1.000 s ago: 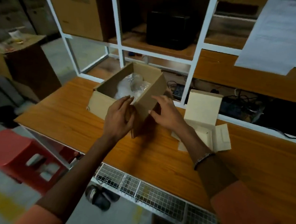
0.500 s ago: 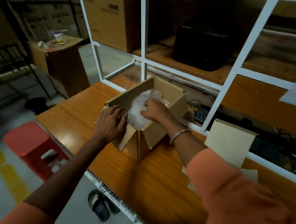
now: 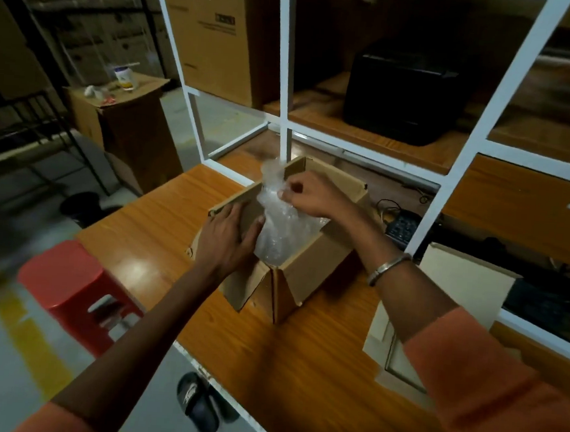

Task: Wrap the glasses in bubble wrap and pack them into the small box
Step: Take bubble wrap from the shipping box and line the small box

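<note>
Bubble wrap bundle (image 3: 277,228) standing in small box (image 3: 310,271) on counter (image 3: 162,220).
Right hand (image 3: 310,197): grip narrow, fingertips pinching the wrap near its top, which rises above the box rim. Left hand (image 3: 228,240): fingers straight, laid flat along the box's left wall, thumb touching the bundle's side. Bundle sits between both hands; glasses inside not discernible.

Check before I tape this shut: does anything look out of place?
Yes. The bubble wrap bundle stands taller than the small box, poking above its rim; the right hand pinches its top.
</note>
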Tool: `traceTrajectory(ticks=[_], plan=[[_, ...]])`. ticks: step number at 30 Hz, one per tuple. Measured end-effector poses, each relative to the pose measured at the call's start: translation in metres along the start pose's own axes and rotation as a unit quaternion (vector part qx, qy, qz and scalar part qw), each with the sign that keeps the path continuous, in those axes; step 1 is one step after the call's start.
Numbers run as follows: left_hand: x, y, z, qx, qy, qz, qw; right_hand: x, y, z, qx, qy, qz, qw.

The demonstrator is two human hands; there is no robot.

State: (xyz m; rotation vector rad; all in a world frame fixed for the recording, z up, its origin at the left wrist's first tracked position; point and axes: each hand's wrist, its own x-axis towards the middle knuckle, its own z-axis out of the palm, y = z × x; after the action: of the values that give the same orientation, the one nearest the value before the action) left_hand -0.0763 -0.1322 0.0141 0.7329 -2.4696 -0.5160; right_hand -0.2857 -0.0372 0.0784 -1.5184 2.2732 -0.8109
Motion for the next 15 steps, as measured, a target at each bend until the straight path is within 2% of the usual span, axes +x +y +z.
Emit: traceTrajectory(ticks=[3,5,7,8,9,11,15], plan=[[0.014,0.027,-0.010,-0.136,0.025,0.046,0.989,-0.029,-0.014,-0.044,0.108,-0.005,-0.003,0.994],[0.021,0.046,-0.015,-0.162,0.083,0.075,0.981,-0.056,-0.020,-0.066,0.199,-0.037,0.012,0.979],[0.024,0.065,-0.020,-0.188,0.133,0.066,0.971,-0.087,-0.022,-0.078,0.297,-0.039,0.026,0.954],[0.025,0.073,-0.021,-0.232,0.128,0.048,0.963,-0.103,-0.020,-0.080,0.348,-0.030,0.032,0.936],[0.023,0.082,-0.022,-0.301,0.098,0.031,0.948,-0.121,-0.015,-0.080,0.401,-0.013,0.042,0.915],[0.019,0.095,-0.021,-0.422,-0.010,0.017,0.907,-0.159,-0.008,-0.076,0.506,0.019,0.055,0.861],[-0.013,0.130,-0.004,-0.386,-0.220,0.120,0.888,-0.237,0.011,-0.048,0.608,0.103,0.091,0.782]])
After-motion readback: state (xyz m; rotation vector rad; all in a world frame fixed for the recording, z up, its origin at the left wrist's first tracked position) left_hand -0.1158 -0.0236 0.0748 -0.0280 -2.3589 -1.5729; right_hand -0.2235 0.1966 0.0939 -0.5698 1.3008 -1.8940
